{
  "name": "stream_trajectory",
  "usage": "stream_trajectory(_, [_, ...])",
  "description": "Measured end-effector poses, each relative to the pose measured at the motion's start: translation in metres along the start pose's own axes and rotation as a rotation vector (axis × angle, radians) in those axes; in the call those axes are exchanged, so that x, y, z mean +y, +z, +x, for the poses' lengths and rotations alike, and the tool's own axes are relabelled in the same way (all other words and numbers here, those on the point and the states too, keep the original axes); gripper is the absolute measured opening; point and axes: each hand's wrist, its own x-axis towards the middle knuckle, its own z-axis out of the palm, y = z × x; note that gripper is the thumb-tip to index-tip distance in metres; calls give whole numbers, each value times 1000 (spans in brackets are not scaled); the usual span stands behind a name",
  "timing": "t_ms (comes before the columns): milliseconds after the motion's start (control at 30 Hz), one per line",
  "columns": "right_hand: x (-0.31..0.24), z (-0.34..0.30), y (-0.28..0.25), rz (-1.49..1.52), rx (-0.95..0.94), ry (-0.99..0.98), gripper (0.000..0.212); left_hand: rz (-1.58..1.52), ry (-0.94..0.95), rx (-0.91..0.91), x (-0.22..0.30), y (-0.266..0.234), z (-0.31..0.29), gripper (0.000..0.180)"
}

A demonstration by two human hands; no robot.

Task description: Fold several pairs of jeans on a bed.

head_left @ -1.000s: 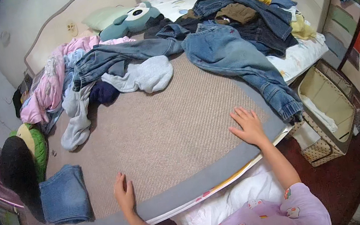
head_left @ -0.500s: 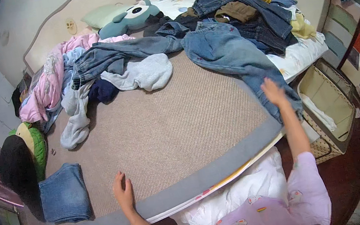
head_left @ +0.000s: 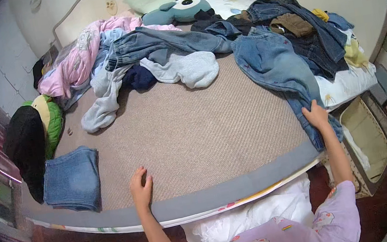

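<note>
At the bed's right edge my right hand [head_left: 316,114] has its fingers closed on the lower leg of a pair of blue jeans [head_left: 272,60]. These jeans lie stretched out, waist toward the back and one leg toward me. My left hand [head_left: 141,186] hovers low over or rests on the woven mat [head_left: 196,136], fingers apart, holding nothing. Left of it lies a folded pair of blue jeans [head_left: 72,179]. Farther back, a second spread pair of jeans [head_left: 166,44] lies across a light grey garment [head_left: 190,70] and a dark navy bundle [head_left: 138,77].
Dark denim [head_left: 316,46] and other clothes are heaped at the back right. Pink bedding [head_left: 69,72], a teal plush [head_left: 181,9] and a green pillow [head_left: 146,0] lie behind. A black item [head_left: 25,147] leans at the left. Beside the bed stands an open fabric basket [head_left: 376,142].
My right hand has come down onto the jeans leg and taken hold of it. My left hand stays open near the front edge. The whole view has shifted.
</note>
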Motion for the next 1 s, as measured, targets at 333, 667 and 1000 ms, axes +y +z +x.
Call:
stream_trajectory(333, [-143,-160,7,299,-286,-627,35,-9,-33,-19,4,-2,0,24])
stream_trajectory(667, [-174,-288,26,1130,-999,-1230,53,-476,-250,-173,-6,-9,2,42])
stream_trajectory(1000, [-98,-12,32,382,65,-694,63,311,165,-286,175,57,-84,59])
